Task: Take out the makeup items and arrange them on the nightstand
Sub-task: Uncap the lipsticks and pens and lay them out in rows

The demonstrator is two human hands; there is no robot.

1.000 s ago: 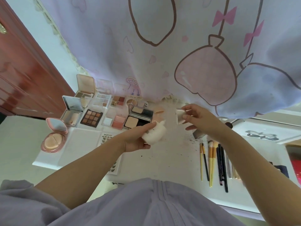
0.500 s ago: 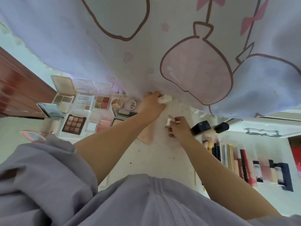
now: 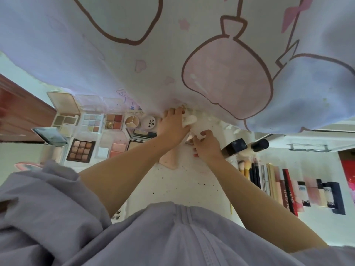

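Head view. The left hand (image 3: 171, 127) grips a white makeup sponge (image 3: 190, 120) at the far edge of the white surface (image 3: 172, 185), against the printed curtain (image 3: 192, 54). The right hand (image 3: 206, 144), just beside it, pinches a small pale item (image 3: 189, 139) of unclear kind. Open palettes (image 3: 80, 148) lie left; brushes and tubes (image 3: 269, 177) lie right.

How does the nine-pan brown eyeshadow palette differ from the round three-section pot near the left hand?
The brown eyeshadow palette is rectangular with a dark frame; the round pot is circular and pale. The palette holds nine square brown and pink pans; the pot holds three beige wedges. The palette lies nearer the person, the pot nearer the curtain. Both lie open on the nightstand.
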